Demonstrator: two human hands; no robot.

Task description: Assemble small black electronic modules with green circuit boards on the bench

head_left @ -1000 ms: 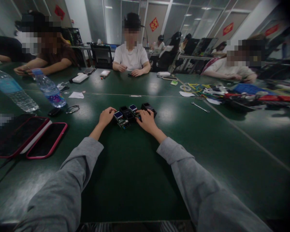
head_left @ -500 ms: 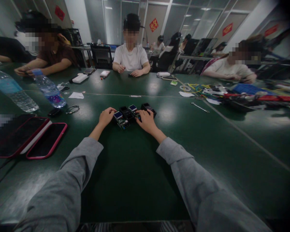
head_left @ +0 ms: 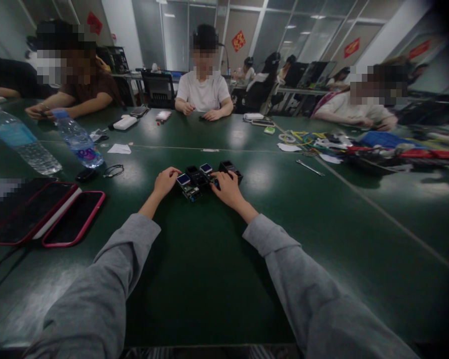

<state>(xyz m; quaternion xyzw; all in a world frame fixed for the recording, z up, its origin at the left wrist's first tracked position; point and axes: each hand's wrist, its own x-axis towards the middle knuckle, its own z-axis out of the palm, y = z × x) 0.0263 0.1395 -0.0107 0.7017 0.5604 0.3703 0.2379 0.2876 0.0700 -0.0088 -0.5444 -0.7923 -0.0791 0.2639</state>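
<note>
On the green table lies a row of small dark electronic parts. A circuit board with a small screen is at the left of the row, and the fingertips of my left hand are at its left edge, fingers bent together. Beside it sits a black case. A second small screen is just behind the fingers of my right hand, which rests spread over the parts. Another black case stands behind that hand. What lies under the right fingers is partly hidden.
Two water bottles, a red-edged phone and a thin cable are on the left. A wrench and a heap of cables and tools lie on the right. Several people sit around, one across the table.
</note>
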